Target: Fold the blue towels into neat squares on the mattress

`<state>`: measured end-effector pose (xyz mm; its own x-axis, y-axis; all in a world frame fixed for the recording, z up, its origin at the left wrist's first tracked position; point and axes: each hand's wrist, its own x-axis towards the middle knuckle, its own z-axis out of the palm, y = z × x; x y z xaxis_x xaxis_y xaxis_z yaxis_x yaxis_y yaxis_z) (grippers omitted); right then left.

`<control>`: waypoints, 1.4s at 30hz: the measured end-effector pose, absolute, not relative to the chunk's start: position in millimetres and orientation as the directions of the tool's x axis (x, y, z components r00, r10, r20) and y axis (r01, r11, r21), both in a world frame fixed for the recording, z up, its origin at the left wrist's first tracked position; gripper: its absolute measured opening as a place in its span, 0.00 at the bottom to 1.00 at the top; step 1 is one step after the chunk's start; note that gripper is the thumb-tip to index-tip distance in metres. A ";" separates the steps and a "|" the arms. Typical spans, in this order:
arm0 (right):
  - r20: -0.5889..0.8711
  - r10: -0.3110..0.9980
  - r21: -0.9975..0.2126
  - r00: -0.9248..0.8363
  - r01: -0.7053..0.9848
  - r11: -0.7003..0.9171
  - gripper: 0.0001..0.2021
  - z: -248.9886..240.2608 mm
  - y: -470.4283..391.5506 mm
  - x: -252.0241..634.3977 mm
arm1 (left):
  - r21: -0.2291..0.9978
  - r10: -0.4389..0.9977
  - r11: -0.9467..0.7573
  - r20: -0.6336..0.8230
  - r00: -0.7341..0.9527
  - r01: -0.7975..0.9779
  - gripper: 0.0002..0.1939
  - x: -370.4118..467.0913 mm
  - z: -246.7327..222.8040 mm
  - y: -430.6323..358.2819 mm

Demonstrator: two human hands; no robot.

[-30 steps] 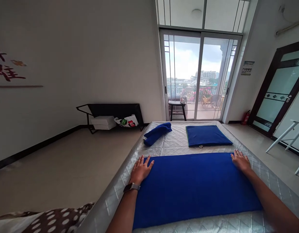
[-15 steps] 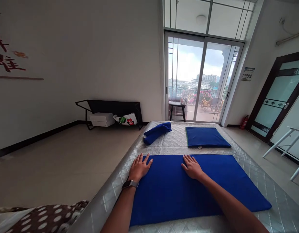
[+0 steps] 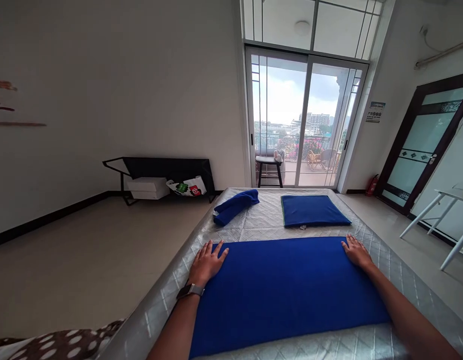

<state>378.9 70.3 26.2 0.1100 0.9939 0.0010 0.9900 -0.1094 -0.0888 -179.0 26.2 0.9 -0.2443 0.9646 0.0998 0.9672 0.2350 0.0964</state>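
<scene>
A blue cloth point(image 3: 280, 285), like a towel, lies spread flat across the mattress point(image 3: 261, 215). My left hand point(image 3: 206, 261), with a watch on the wrist, rests open at the cloth's far left corner, fingers spread. At the far right corner, my right hand point(image 3: 357, 251) lies flat and open on the cloth. Beyond them, a folded blue cloth point(image 3: 314, 210) sits on the right of the mattress. A bunched blue cloth point(image 3: 237, 206) lies to its left. The right forearm hides part of the spread cloth's right edge.
On the left floor, a black metal rack point(image 3: 167, 170) holds a white box point(image 3: 147, 188) and a printed bag point(image 3: 188, 186). Polka-dot fabric point(image 3: 66, 345) shows at lower left. A white table point(image 3: 454, 195) stands at right, and a fire extinguisher point(image 3: 372, 185) by the door.
My right hand has slid right along the cloth's far edge, from its middle to the right corner. My left hand stays at the left corner. The view has turned slightly right.
</scene>
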 end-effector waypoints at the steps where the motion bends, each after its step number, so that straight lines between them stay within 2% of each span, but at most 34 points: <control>1: 0.006 0.992 -0.094 0.129 0.987 -0.128 0.33 24.8 70.7 383.9 | 0.086 0.964 0.236 0.102 -0.244 0.968 0.33 -179.7 -0.3 26.6; 7: -0.021 0.983 -0.088 0.182 0.979 -0.184 0.33 24.7 69.9 380.5 | 0.074 0.962 0.221 0.146 -0.229 0.973 0.33 -182.3 -5.6 27.7; 12: -0.061 0.978 -0.059 0.201 0.977 -0.205 0.32 35.7 67.5 377.5 | 0.059 0.966 0.226 0.112 -0.232 0.972 0.34 -180.0 -2.5 26.8; 15: 0.024 0.971 -0.038 0.236 0.971 -0.235 0.31 43.5 66.1 355.9 | 0.065 0.967 0.225 0.108 -0.231 0.972 0.35 -178.3 0.2 26.1; 17: 0.124 0.978 -0.041 0.166 0.986 -0.162 0.32 47.2 63.5 323.0 | 0.073 0.966 0.228 0.106 -0.235 0.971 0.35 -177.5 1.3 25.9; 19: 0.164 0.986 -0.062 0.012 0.998 -0.001 0.32 48.5 58.0 277.0 | 0.080 0.967 0.227 0.104 -0.234 0.971 0.35 -177.1 2.0 25.6; 23: 0.036 0.958 -0.196 -0.285 0.938 0.287 0.31 42.8 39.6 179.4 | 0.097 0.966 0.228 0.105 -0.238 0.969 0.34 -176.5 2.5 25.2; 27: -0.028 0.914 -0.270 -0.405 0.883 0.383 0.33 34.6 27.5 132.7 | 0.096 0.965 0.219 0.123 -0.230 0.971 0.34 -176.7 1.1 25.1; 30: -0.054 0.922 -0.272 -0.384 0.894 0.356 0.33 32.1 29.5 143.4 | 0.081 0.966 0.214 0.132 -0.223 0.973 0.33 -177.5 -0.9 25.5; 34: -0.065 0.956 -0.219 -0.286 0.939 0.266 0.33 31.8 39.3 201.8 | 0.067 0.966 0.212 0.138 -0.220 0.975 0.34 -178.9 -2.8 26.1; 42: -0.036 0.995 -0.102 0.089 0.990 -0.092 0.32 30.2 60.2 364.3 | 0.061 0.967 0.216 0.122 -0.222 0.974 0.34 -180.4 -2.6 26.4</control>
<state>364.3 60.2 30.2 0.0886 0.9954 -0.0362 0.9905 -0.0919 -0.1025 -180.4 26.4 -2.6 -0.2223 0.9673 0.1222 0.9744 0.2163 0.0607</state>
